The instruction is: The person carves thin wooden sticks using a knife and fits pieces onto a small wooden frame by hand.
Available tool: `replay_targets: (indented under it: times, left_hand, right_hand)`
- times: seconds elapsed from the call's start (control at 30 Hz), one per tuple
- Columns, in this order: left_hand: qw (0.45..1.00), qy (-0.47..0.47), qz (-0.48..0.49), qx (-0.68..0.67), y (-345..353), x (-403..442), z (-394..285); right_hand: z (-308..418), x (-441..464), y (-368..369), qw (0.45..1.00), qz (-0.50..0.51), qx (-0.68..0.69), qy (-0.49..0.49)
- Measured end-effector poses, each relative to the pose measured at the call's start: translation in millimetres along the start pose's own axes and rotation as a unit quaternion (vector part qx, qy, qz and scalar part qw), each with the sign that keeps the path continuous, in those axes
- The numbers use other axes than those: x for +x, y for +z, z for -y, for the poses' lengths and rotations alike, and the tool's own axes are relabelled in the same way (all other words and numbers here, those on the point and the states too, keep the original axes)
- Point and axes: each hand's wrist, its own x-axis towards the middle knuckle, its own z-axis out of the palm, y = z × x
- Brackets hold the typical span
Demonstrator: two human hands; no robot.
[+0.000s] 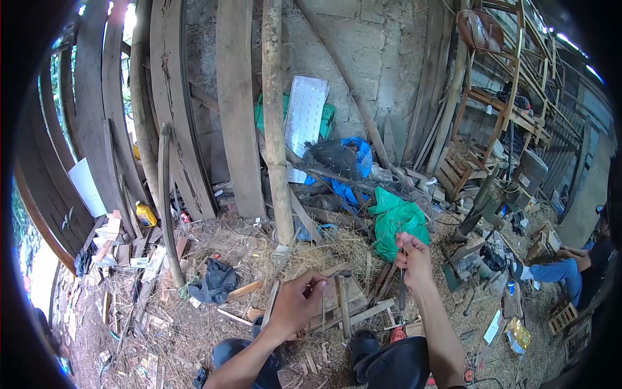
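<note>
My left hand is closed in a pinch on something thin that I cannot make out. It is just left of a hammer, which leans head up on a wooden block. To the right, my right hand is closed around a slim dark metal tool pointing downward. Behind that hand lies a green plastic bag. My knees show below, on either side of the block.
A wooden pole stands ahead. A black plastic bag and a yellow bottle lie left. A seated person is at the far right, near a wooden chair frame. Wood scraps and straw litter the ground.
</note>
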Motion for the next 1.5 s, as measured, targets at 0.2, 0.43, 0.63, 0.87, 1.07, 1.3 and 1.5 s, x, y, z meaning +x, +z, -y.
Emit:
replay_targets:
  times: [0.2,0.43,0.63,0.87,1.07,1.3,1.5]
  left_hand:
    - [0.999,-0.013,-0.029,0.02,-2,1,-3]
    - [0.999,0.016,-0.009,0.029,7,-1,0]
    - [0.998,0.028,-0.003,0.053,7,-6,-6]
    - [0.998,-0.039,0.003,0.056,-8,-4,-16]
    - [0.992,-0.033,-0.045,-0.114,2,9,19]
    - [0.965,-0.057,-0.075,-0.246,1,23,41]
    - [0.961,-0.042,-0.107,-0.252,7,28,52]
  right_hand:
    - [0,-33,27,0.995,0.092,-0.025,0.034]
    - [-14,-30,35,0.981,0.174,-0.071,0.04]
    - [-8,-14,18,0.991,0.096,-0.039,0.082]
    - [-12,19,-24,0.997,-0.055,0.054,-0.018]
    - [-30,-25,25,0.964,0.148,-0.219,-0.012]
    - [-62,-26,32,0.858,0.241,-0.413,-0.19]
    - [-54,-52,51,0.856,0.261,-0.427,-0.132]
